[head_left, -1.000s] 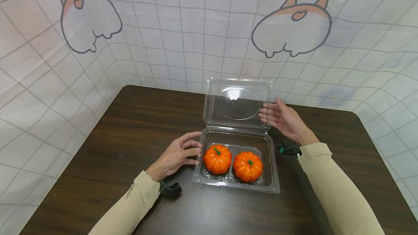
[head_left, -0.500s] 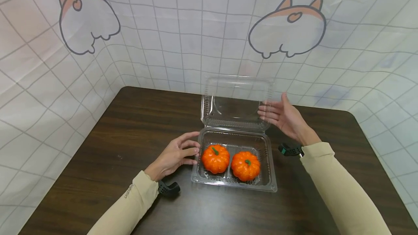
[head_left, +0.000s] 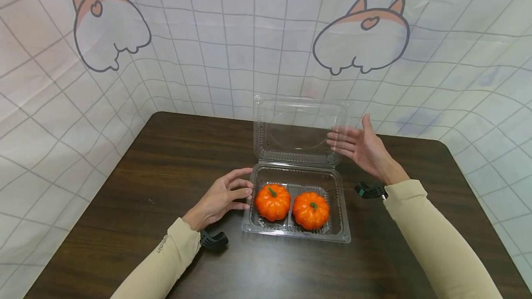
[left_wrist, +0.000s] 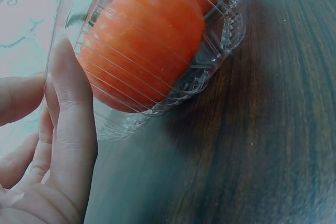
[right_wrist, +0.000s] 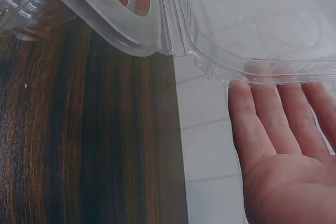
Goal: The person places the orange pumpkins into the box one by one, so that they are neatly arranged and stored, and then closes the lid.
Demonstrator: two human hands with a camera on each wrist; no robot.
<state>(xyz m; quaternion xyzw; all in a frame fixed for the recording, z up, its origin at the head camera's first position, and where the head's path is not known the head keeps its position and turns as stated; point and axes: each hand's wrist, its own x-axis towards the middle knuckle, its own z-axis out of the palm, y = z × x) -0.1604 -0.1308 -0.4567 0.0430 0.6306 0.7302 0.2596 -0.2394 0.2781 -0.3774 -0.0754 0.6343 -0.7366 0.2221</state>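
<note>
A clear plastic clamshell container [head_left: 338,183] stands on the table with its hinged lid [head_left: 291,119] raised at the back. Two small orange pumpkins with green stems sit side by side inside, the left pumpkin [head_left: 272,202] and the right pumpkin [head_left: 311,211]. My left hand [head_left: 218,197] pinches the container's left rim between thumb and fingers; in the left wrist view its index finger [left_wrist: 71,108] lies along the clear wall. Behind the lid's right edge, my right hand [head_left: 365,149] holds its fingers straight, the fingertips [right_wrist: 241,86] right at the lid's rim in the right wrist view.
The dark wooden table [head_left: 166,160] ends at the back against a white gridded curtain [head_left: 232,45] printed with cartoon animals. A dark wristband [head_left: 370,191] shows at the right wrist, and another band [head_left: 214,241] at the left.
The lid has tipped slightly more upright, with my right fingers still at its edge and the right thumb a little higher. The left hand keeps its place at the rim.
</note>
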